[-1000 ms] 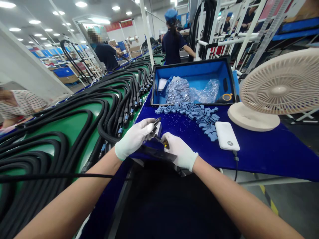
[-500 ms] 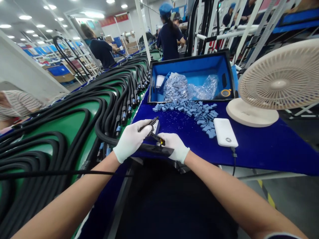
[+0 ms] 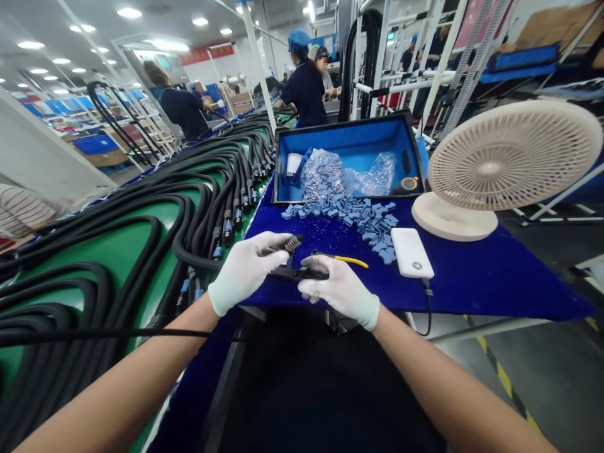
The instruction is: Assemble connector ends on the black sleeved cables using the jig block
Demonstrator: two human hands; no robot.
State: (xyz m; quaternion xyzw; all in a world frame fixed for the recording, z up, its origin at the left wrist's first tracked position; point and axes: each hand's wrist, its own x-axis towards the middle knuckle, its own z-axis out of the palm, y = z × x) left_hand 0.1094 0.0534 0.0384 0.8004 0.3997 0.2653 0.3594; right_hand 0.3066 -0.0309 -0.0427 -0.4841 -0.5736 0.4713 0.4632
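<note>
Both my hands wear white gloves at the near edge of a blue-covered table (image 3: pixel 472 270). My left hand (image 3: pixel 245 270) is closed around the black ribbed end of a cable (image 3: pixel 291 243). My right hand (image 3: pixel 340 288) grips a black flat tool (image 3: pixel 297 274) just below that cable end. A thin yellow-tipped wire (image 3: pixel 346 259) sticks out to the right above my right hand. Behind them lies a heap of small blue plastic parts (image 3: pixel 363 217).
A blue bin (image 3: pixel 349 141) with bagged parts stands behind the heap. A white power bank (image 3: pixel 411 252) and a beige desk fan (image 3: pixel 504 163) sit on the right. Black hoses (image 3: pixel 141 220) cover the green conveyor at left. Other workers stand beyond.
The yellow-tipped wire now shows stretched out to the right of my hands. My right hand has shifted lower on the black tool. My view has turned slightly right.
</note>
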